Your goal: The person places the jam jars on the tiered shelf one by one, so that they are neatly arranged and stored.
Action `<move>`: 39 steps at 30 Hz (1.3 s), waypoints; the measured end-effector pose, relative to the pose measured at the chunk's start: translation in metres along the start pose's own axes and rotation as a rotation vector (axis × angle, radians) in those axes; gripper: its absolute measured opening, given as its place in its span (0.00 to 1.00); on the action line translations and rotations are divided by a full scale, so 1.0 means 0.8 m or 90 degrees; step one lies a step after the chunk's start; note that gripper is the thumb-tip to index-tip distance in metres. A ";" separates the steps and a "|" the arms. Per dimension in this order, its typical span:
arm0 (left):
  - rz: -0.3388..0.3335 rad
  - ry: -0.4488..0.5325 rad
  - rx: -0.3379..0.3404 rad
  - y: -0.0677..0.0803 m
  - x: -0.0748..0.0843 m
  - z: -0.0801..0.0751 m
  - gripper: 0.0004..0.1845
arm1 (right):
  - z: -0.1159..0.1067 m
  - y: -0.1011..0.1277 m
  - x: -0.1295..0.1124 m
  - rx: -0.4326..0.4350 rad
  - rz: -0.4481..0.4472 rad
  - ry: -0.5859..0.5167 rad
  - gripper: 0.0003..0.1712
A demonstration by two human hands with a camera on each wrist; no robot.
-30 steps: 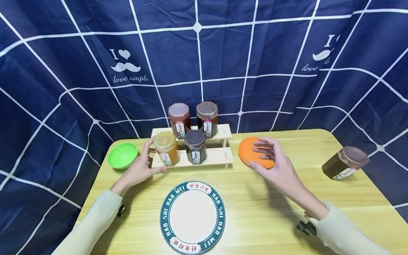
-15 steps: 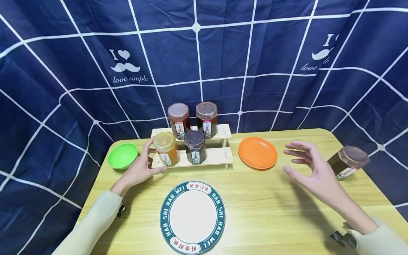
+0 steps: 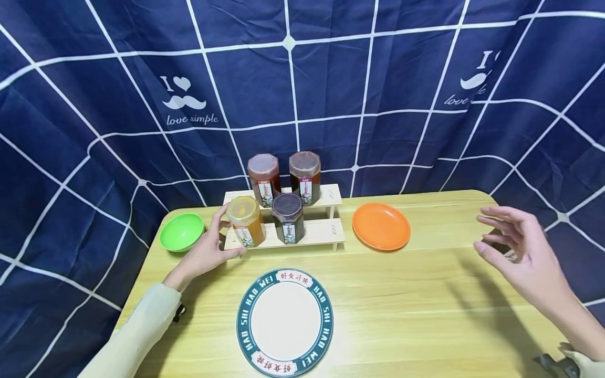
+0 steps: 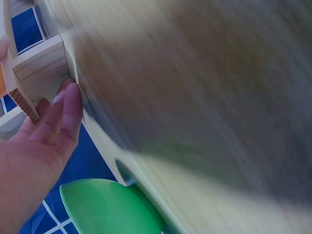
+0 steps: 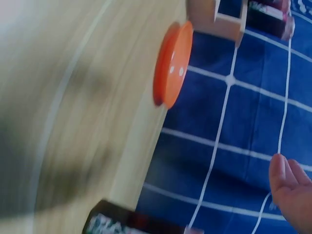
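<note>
left hand (image 3: 208,252) rests with relaxed fingers against pale wooden two-step rack (image 3: 312,231), seemingly bracing it; right hand (image 3: 524,257), fingers spread, hovers over dark hexagonal glass jar (image 5: 126,222) at table edge.

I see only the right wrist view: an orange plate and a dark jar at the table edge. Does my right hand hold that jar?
Observer: No. The head view shows the right hand open, fingers spread, before the dark jar.
Operator: And the left hand?
Observer: The left hand touches the left end of the wooden rack, beside the yellow jar.
Operator: How many jars stand on the rack?
Observer: Four, two on each step.
</note>
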State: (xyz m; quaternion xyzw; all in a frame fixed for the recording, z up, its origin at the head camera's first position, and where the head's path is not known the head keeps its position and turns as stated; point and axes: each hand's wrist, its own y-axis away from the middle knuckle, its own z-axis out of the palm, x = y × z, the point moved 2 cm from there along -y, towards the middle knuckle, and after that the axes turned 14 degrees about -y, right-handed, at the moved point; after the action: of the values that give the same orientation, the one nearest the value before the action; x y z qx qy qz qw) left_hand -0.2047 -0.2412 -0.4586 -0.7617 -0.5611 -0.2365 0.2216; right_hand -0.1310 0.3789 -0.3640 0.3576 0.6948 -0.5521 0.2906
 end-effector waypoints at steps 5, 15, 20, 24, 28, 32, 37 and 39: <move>0.005 -0.002 0.003 0.000 0.000 0.001 0.66 | -0.031 0.005 0.002 0.031 -0.011 -0.028 0.47; -0.013 0.001 0.001 0.006 -0.002 0.002 0.67 | -0.078 0.013 0.036 0.111 -0.085 -0.086 0.43; -0.017 0.002 -0.002 0.004 -0.002 0.003 0.67 | -0.099 0.021 0.056 0.149 -0.044 -0.032 0.48; -0.014 0.006 -0.002 0.002 -0.002 0.002 0.67 | -0.110 0.026 0.068 0.137 0.012 0.038 0.56; -0.011 0.006 -0.003 0.001 -0.001 0.002 0.67 | -0.123 0.029 0.080 0.117 0.044 0.078 0.60; -0.010 0.003 -0.002 0.001 -0.001 0.002 0.67 | -0.137 0.033 0.093 0.115 0.057 0.082 0.63; -0.009 -0.002 0.001 0.001 -0.001 0.002 0.67 | -0.150 0.039 0.113 0.048 0.049 -0.042 0.67; -0.005 -0.003 0.002 0.000 0.000 0.002 0.67 | -0.156 0.042 0.122 0.015 0.046 -0.158 0.66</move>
State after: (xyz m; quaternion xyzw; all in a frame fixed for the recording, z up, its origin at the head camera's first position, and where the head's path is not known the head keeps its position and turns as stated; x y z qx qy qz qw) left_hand -0.2048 -0.2401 -0.4603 -0.7598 -0.5650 -0.2347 0.2201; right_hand -0.1608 0.5220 -0.4329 0.3148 0.6338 -0.5893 0.3897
